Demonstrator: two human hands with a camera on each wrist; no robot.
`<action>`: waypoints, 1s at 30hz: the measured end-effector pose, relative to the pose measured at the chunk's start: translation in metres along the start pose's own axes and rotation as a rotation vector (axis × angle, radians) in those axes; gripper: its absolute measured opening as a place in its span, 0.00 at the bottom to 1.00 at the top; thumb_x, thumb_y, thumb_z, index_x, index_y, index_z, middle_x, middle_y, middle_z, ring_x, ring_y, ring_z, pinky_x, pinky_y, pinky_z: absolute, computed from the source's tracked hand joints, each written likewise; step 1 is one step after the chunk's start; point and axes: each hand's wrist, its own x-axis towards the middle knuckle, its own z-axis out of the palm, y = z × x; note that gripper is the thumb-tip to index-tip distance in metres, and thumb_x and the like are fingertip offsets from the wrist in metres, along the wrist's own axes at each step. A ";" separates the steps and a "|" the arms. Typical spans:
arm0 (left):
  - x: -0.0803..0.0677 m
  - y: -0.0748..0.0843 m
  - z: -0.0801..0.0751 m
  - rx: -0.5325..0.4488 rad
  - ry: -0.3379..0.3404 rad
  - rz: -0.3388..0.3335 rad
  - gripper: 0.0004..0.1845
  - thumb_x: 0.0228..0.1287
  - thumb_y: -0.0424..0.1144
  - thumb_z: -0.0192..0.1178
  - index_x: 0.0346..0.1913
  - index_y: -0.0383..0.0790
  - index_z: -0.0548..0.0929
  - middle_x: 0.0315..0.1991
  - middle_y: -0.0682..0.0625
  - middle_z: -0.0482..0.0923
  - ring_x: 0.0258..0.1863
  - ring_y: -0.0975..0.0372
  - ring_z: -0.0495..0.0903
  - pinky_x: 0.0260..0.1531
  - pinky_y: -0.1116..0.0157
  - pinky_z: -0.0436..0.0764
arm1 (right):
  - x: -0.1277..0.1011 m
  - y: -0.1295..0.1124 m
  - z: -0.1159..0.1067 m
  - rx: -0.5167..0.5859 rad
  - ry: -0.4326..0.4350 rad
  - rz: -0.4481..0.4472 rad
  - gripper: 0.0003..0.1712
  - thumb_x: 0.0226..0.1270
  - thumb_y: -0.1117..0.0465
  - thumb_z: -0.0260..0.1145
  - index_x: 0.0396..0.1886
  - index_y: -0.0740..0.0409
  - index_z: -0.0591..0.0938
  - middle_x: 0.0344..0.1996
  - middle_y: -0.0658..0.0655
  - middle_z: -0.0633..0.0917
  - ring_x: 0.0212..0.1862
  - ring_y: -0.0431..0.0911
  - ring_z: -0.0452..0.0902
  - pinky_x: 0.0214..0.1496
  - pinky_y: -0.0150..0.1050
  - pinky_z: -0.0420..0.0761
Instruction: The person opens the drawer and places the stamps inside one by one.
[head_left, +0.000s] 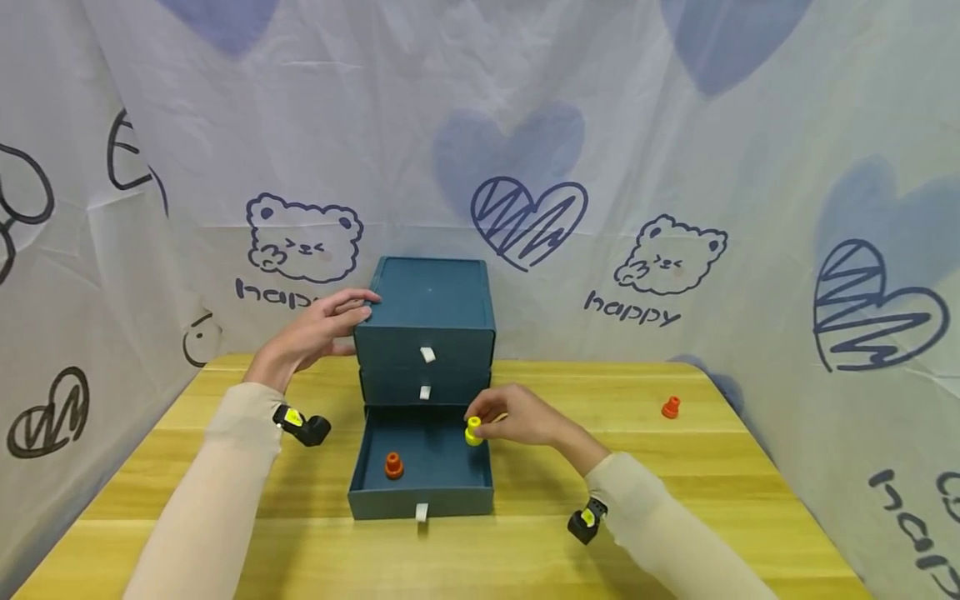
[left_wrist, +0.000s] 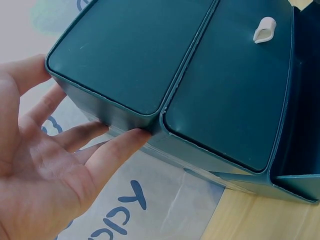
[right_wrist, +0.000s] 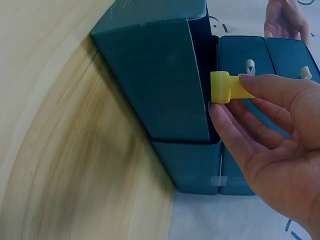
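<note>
A dark teal drawer cabinet (head_left: 431,292) of three stacked drawers stands on the table, its bottom drawer (head_left: 420,502) pulled out. With fingers extended, my left hand (head_left: 318,329) rests against the cabinet's left side and top edge; the left wrist view shows the fingertips touching that side wall. Between thumb and fingers, my right hand (head_left: 517,414) pinches a small yellow stepped plug (right_wrist: 222,87) over the right side of the pulled-out drawer. Inside the drawer, toward its front left, stands an orange stepped plug (head_left: 393,466).
Another orange plug (head_left: 671,407) is on the wooden table (head_left: 600,467) at the far right. Each drawer front carries a white pull tab (head_left: 427,354). A printed white cloth (head_left: 420,125) hangs behind the table and along both sides.
</note>
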 end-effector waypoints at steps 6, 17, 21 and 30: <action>0.000 0.001 -0.001 0.013 0.009 0.002 0.30 0.80 0.50 0.55 0.76 0.41 0.63 0.84 0.39 0.46 0.81 0.38 0.51 0.71 0.34 0.68 | 0.007 -0.006 0.001 0.000 -0.022 -0.017 0.12 0.69 0.66 0.71 0.50 0.65 0.86 0.47 0.60 0.89 0.43 0.42 0.86 0.53 0.32 0.87; 0.000 -0.002 0.001 0.002 -0.007 0.002 0.30 0.80 0.50 0.54 0.76 0.41 0.63 0.84 0.39 0.46 0.80 0.37 0.52 0.71 0.34 0.69 | 0.017 -0.010 0.011 -0.017 -0.050 -0.023 0.11 0.68 0.67 0.72 0.48 0.64 0.87 0.45 0.60 0.90 0.42 0.41 0.87 0.48 0.26 0.85; 0.001 -0.004 0.002 0.006 -0.001 0.005 0.30 0.80 0.50 0.54 0.76 0.41 0.63 0.84 0.39 0.46 0.80 0.36 0.52 0.70 0.35 0.70 | 0.022 -0.011 0.014 -0.022 -0.061 -0.017 0.11 0.67 0.67 0.72 0.48 0.64 0.87 0.45 0.59 0.90 0.42 0.40 0.86 0.48 0.27 0.86; 0.000 -0.003 0.000 0.014 0.011 0.003 0.30 0.80 0.51 0.54 0.75 0.42 0.64 0.84 0.40 0.46 0.81 0.37 0.50 0.70 0.34 0.69 | 0.035 -0.019 0.019 -0.068 -0.098 -0.003 0.11 0.67 0.66 0.73 0.48 0.62 0.88 0.45 0.57 0.91 0.42 0.42 0.86 0.48 0.28 0.86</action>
